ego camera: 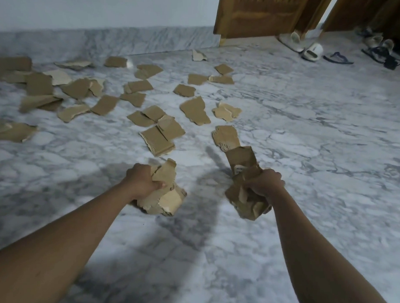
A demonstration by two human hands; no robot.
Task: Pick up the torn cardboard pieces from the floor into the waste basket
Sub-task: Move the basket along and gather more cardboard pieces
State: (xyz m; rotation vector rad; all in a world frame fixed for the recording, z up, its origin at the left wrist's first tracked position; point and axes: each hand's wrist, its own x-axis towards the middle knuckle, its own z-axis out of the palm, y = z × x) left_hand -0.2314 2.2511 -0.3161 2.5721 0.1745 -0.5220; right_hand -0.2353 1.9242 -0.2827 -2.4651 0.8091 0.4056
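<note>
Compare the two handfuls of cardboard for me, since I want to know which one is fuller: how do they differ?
The left hand grips a looser bundle showing pale inner faces. The right hand clenches a darker, more crumpled bundle, with one flat piece sticking up. Both are torn brown cardboard held above the marble floor.

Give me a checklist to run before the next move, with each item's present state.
1. Left hand grips its cardboard bundle: ok.
2. Right hand grips its cardboard bundle: ok.
3. Room in either hand for more pieces: not ok, both look full.
4. Waste basket located: cannot tell, none in view.
5. Floor cleared of pieces: not ok, many remain, the nearest piece just ahead of the right hand.
6. Sandals by the door clear of the work area: ok, far off to the right.
</note>
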